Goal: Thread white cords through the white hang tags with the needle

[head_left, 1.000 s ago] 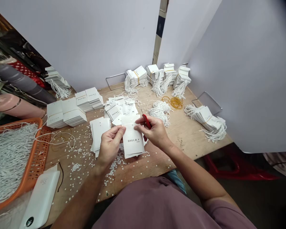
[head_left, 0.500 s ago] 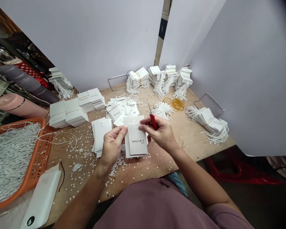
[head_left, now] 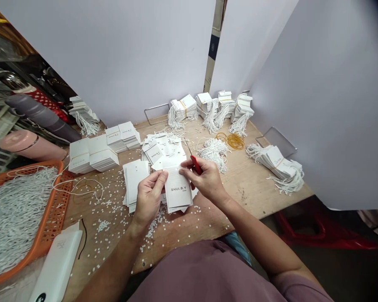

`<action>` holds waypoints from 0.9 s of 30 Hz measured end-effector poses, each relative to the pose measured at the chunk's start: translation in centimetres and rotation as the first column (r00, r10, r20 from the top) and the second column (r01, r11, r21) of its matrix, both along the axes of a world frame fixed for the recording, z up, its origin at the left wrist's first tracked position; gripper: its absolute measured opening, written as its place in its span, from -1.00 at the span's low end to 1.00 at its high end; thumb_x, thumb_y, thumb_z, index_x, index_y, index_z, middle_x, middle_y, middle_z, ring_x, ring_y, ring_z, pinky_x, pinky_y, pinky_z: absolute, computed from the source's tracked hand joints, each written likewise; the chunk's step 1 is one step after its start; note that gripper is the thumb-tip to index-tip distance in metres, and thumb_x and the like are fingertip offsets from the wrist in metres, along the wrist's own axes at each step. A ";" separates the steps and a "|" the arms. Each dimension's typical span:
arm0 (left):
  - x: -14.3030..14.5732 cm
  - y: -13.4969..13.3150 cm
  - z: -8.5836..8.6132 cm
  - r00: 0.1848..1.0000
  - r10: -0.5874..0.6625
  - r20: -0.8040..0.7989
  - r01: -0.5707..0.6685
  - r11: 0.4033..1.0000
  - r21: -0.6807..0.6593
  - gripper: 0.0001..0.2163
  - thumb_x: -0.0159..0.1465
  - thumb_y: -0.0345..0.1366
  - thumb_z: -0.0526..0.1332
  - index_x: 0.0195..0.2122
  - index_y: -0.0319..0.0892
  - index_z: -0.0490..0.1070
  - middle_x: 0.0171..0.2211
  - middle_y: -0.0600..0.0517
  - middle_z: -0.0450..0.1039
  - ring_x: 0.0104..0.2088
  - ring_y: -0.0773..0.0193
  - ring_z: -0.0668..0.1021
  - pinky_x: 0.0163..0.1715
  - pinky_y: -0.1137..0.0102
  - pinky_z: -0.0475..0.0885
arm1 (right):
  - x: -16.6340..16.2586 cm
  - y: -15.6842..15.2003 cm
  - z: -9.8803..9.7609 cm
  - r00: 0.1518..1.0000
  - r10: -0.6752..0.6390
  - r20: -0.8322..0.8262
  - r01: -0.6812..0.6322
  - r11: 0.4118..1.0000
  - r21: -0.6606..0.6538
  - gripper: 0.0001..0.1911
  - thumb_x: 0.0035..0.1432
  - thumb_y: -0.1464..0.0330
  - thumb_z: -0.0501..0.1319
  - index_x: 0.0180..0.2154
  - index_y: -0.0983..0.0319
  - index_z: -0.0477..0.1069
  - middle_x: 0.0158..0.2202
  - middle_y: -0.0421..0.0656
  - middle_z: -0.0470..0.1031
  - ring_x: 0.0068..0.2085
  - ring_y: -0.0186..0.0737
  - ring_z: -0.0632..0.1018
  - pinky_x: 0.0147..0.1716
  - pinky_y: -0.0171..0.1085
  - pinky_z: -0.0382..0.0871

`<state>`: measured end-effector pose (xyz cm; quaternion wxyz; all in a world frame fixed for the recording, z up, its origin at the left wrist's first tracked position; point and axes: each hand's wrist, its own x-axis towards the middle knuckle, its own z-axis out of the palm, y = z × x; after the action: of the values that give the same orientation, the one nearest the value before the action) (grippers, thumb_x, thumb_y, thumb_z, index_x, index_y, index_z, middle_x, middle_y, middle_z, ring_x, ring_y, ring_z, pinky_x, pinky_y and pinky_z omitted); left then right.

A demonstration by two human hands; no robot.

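Observation:
My left hand (head_left: pixel 149 197) pinches the left edge of white hang tags (head_left: pixel 178 197) printed SHUI.B.Y, layered and held above the table. In my right hand (head_left: pixel 209 178) is an awl-like tool with a red handle (head_left: pixel 195 165), its thin shaft pointing up and away. My right thumb and fingertips also touch the tags' upper right edge. Whether a string passes through the tags is too small to tell. Just beyond lies a heap of strung tags (head_left: pixel 156 153). A stack of blank-faced tags (head_left: pixel 136 180) sits left of the held ones.
An orange basket (head_left: pixel 47 222) of white strings stands left, beside a white power bank (head_left: pixel 58 264). Banded tag stacks (head_left: pixel 94 153) sit behind it. Loose strings (head_left: pixel 213 153), yellow rubber bands (head_left: pixel 235 141) and finished bundles (head_left: pixel 275 163) lie right. White paper dots (head_left: pixel 103 226) litter the wood.
The held tags have shifted slightly left, and the front tag now covers more of those behind it. My right hand has moved left and a little down with the red-handled awl.

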<state>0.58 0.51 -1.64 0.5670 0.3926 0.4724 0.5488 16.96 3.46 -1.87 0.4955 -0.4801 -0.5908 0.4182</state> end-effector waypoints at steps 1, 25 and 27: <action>0.0 0.0 -0.1 1.000 -0.001 0.002 0.001 1.000 0.001 -0.75 0.19 -0.14 0.39 -0.21 -0.21 0.60 -0.31 -0.02 0.64 -0.33 0.21 0.64 -0.35 0.41 0.55 | -0.1 0.0 0.0 1.000 0.006 0.005 -0.006 1.000 0.002 -0.87 0.08 0.31 0.35 -0.31 0.22 0.53 -0.49 -0.23 0.44 -0.47 -0.34 0.42 -0.55 -0.32 0.34; 0.1 -0.3 -1.7 0.994 0.076 -0.082 -0.076 0.997 0.009 -0.79 0.07 -0.23 0.49 -0.29 -0.19 0.66 -0.30 -0.04 0.67 -0.37 0.25 0.63 -0.32 0.42 0.55 | 0.0 -1.0 -3.1 0.942 0.199 -0.269 -0.243 0.960 -0.142 -0.73 0.11 0.15 0.35 -0.32 0.25 0.56 -0.46 -0.20 0.45 -0.56 -0.39 0.42 -0.71 -0.40 0.35; -0.2 -0.5 -1.8 0.989 0.079 -0.121 -0.075 0.997 0.034 -0.81 0.07 -0.25 0.49 -0.30 -0.18 0.67 -0.31 -0.03 0.68 -0.36 0.25 0.64 -0.32 0.43 0.55 | 0.5 -0.9 -3.6 0.962 0.162 -0.220 -0.195 0.971 -0.136 -0.67 0.09 0.11 0.36 -0.45 0.26 0.49 -0.56 -0.24 0.38 -0.60 -0.40 0.38 -0.72 -0.41 0.30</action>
<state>0.37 0.05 -3.42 0.5095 0.4152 0.5131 0.5521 17.42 2.58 -5.50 0.4752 -0.4161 -0.5422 0.5541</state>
